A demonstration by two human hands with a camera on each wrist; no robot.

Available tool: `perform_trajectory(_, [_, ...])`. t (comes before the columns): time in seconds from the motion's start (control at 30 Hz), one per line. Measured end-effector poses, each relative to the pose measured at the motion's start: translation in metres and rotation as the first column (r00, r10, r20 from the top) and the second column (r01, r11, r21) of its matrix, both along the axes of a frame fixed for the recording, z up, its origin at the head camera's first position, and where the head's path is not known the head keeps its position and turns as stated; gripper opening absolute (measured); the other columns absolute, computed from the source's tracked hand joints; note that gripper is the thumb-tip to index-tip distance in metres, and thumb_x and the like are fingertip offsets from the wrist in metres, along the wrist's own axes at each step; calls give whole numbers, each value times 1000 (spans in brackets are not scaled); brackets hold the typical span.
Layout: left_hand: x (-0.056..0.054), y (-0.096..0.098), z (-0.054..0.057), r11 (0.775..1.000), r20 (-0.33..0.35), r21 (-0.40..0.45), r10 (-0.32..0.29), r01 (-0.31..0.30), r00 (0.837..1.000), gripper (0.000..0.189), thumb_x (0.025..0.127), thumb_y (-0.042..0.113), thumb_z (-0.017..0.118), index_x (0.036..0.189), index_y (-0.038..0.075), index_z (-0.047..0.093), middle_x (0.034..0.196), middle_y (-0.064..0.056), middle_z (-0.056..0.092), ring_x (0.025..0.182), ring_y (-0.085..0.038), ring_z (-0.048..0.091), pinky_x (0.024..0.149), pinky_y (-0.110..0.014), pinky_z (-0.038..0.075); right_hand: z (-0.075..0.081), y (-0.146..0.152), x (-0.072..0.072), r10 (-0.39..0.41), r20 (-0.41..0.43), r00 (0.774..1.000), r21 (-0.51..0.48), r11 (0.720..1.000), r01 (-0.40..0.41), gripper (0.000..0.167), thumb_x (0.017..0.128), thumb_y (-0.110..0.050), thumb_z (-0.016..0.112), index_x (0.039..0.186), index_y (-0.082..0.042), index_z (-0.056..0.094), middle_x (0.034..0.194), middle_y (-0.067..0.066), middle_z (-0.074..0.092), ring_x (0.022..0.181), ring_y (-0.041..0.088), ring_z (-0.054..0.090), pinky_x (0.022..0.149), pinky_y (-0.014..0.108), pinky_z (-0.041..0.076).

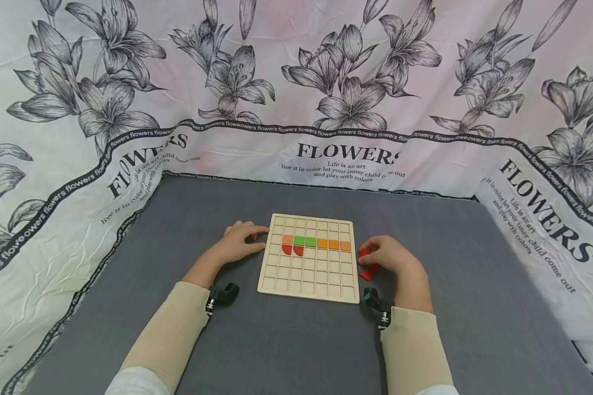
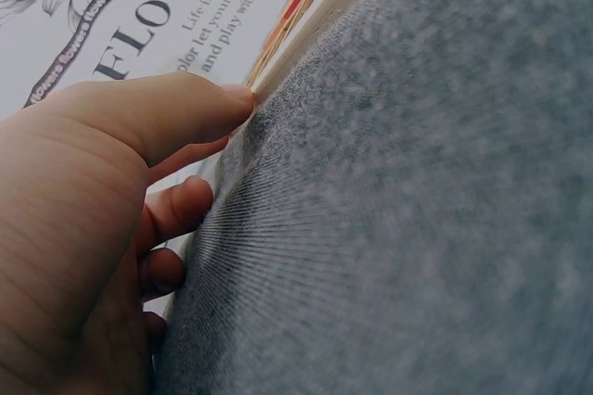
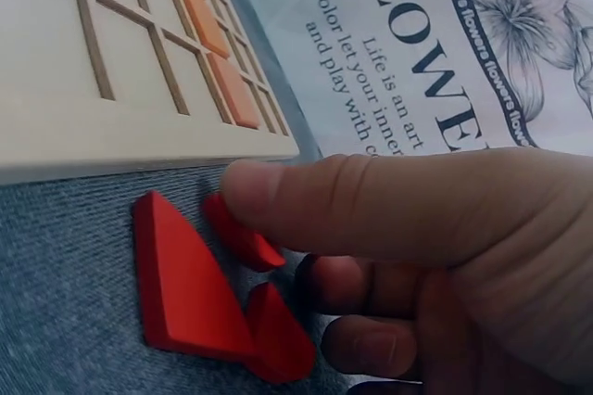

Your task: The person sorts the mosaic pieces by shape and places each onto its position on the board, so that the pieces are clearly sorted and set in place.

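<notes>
A square wooden grid board lies on the table. Along its left edge, my left hand touches the rim with thumb and forefinger extended. Beyond the board's right side, my right hand pinches a small red piece; its forefinger is mostly hidden behind the thumb. Below that lie two more curved red pieces, a larger one and a smaller one. A row of orange and green squares fills part of the grid, with two red quarter-circles beneath its left end.
Grey cloth covers the table around the board. A white curtain with printed flowers hangs behind and along both sides. Each wrist carries a black camera mount, one on the left and another on the right.
</notes>
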State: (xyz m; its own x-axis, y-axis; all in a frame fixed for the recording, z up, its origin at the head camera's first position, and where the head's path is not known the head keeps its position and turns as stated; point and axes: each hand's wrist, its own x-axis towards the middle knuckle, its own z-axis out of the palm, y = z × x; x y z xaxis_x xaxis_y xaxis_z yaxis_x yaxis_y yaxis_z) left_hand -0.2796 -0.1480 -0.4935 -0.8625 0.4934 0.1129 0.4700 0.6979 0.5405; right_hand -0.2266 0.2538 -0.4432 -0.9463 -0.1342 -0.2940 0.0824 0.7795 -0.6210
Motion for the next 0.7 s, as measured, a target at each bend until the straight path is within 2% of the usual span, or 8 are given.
perform_trajectory(0.23, [1,0,0,1000,4,-4,4,-4,1000,45,98,31,72,140,18,66,90,2,46,83,-20,33,77,-42,20,-3,-2,-4,-44,-12,999,24,999,44,26,95,-19,73,112,1,72,97,10,68,82,23,62,75,41,52])
perform_trajectory(0.47, [1,1,1,1000,3,-4,4,-4,1000,44,98,32,72,140,19,66,90,2,46,82,-20,32,77,-41,20,-5,-2,-8,-67,-66,996,55,996,71,41,93,-23,77,127,-2,69,98,12,65,82,25,60,71,41,50])
perform_trajectory(0.7, [0,1,-1,1000,-1,-5,12,-12,1000,44,98,32,73,140,19,66,90,2,46,83,-19,32,77,-41,20,-4,-3,-10,-71,-87,994,89,993,78,45,93,-24,76,133,-4,68,96,11,63,81,24,57,70,40,48])
